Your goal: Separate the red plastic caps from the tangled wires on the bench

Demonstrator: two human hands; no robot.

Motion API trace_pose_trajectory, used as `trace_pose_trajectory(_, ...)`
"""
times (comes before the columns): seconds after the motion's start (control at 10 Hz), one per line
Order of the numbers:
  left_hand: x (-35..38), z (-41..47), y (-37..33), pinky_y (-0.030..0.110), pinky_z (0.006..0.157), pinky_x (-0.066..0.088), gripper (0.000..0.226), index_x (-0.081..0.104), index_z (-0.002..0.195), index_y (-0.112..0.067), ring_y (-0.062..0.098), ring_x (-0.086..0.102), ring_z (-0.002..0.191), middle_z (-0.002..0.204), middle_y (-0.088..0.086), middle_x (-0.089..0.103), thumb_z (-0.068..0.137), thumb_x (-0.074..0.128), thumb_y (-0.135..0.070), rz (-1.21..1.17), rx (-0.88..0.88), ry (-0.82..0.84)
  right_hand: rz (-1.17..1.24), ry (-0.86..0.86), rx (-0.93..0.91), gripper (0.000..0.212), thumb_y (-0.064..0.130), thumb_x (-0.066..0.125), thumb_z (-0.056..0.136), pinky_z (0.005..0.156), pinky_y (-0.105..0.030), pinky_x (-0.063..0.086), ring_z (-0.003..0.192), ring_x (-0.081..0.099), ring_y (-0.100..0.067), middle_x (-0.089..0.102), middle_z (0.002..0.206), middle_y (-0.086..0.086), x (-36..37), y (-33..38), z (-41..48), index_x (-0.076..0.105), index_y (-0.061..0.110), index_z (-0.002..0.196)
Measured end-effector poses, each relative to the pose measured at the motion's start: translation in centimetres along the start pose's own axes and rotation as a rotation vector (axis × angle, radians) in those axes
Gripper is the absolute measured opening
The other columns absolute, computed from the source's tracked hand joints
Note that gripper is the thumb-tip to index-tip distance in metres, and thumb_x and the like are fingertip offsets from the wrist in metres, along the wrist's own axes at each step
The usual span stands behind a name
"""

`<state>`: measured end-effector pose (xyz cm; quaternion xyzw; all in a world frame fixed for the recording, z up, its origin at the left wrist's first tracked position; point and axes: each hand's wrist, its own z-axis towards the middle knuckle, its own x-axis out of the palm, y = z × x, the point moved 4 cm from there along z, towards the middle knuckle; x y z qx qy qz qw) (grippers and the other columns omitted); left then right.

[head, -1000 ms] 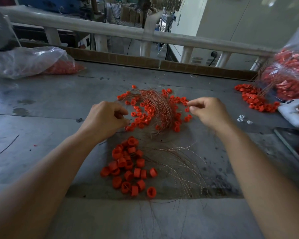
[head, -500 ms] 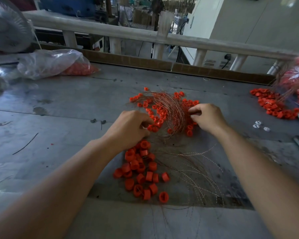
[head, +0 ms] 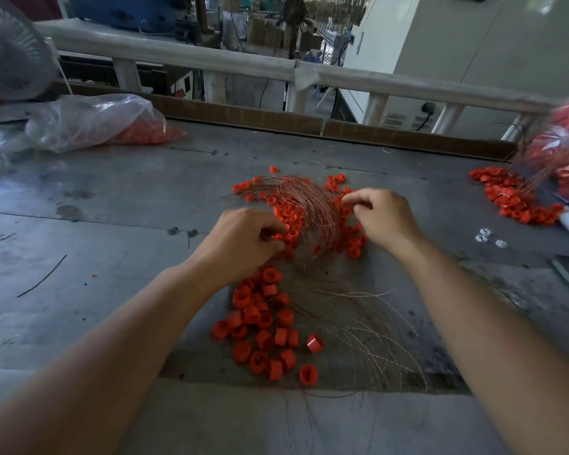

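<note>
Wires (head: 306,205) tangled between both hands: likely light, springy, prone to snag. Threaded caps (head: 286,215) look small, rigid, slick, so pinch by the rim. Left hand (head: 243,241) pinches caps at its fingertips; right hand (head: 381,218) likewise.

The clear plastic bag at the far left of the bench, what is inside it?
Inside the clear plastic bag, orange-red caps show through its right end. The crumpled, shiny film hides whatever fills the rest.
</note>
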<state>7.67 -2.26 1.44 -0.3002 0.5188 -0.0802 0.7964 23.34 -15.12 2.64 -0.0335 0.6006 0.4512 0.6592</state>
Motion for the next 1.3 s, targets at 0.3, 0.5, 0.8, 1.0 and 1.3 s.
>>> trace_pose_trajectory(0.3,1.2,0.1,-0.3,0.013,0.073,0.028,0.053,0.038,0.139,-0.027,0.021,0.053,0.111,0.123,0.001,0.059,0.09,0.054,-0.016,0.024,0.052,0.147,-0.15,0.158,-0.046,0.065,0.059,0.054,0.08,0.094,-0.03,0.037,0.118,0.049,-0.022,0.054,0.129,-0.006,2.0,3.0,-0.8,0.052,0.013,0.126)
trace_pose_trajectory(0.5,2.3,0.4,-0.1,0.01,0.082,0.022,0.071,0.013,0.147,-0.022,0.021,0.033,0.132,0.146,0.001,0.038,0.089,0.05,-0.004,-0.007,0.05,0.287,-0.211,0.164,-0.137,0.055,0.027,0.066,0.08,0.093,-0.029,0.036,0.117,0.047,-0.026,0.052,0.126,-0.011,3.3,5.0,-2.0,0.047,0.011,0.129)
trace_pose_trajectory(0.8,2.6,0.6,0.5,0.009,0.082,0.021,0.074,0.012,0.147,-0.026,0.019,0.034,0.131,0.147,0.001,0.036,0.086,0.046,0.001,-0.015,0.034,0.273,-0.166,0.112,-0.146,0.046,0.015,0.064,0.081,0.091,-0.029,0.04,0.113,0.051,-0.025,0.056,0.123,-0.012,3.2,5.5,-2.5,0.052,0.007,0.125)
trace_pose_trajectory(1.0,1.1,0.7,0.7,-0.002,0.072,0.031,0.052,0.04,0.137,-0.022,0.011,0.051,0.116,0.127,-0.004,0.058,0.09,0.048,-0.002,-0.106,0.057,0.092,-0.022,0.103,-0.104,0.037,0.034,0.061,0.086,0.085,-0.02,0.035,0.114,0.053,-0.017,0.061,0.122,-0.004,1.1,4.6,-2.2,0.061,0.012,0.116)
trace_pose_trajectory(1.3,0.3,0.4,0.5,0.005,0.078,0.028,0.039,0.056,0.126,-0.02,0.011,0.055,0.109,0.124,-0.002,0.06,0.088,0.058,-0.012,-0.013,0.064,-0.002,-0.03,0.153,-0.104,0.035,0.029,0.062,0.085,0.08,-0.018,0.036,0.098,0.056,-0.013,0.063,0.116,-0.001,0.2,3.8,-3.8,0.06,0.018,0.118)
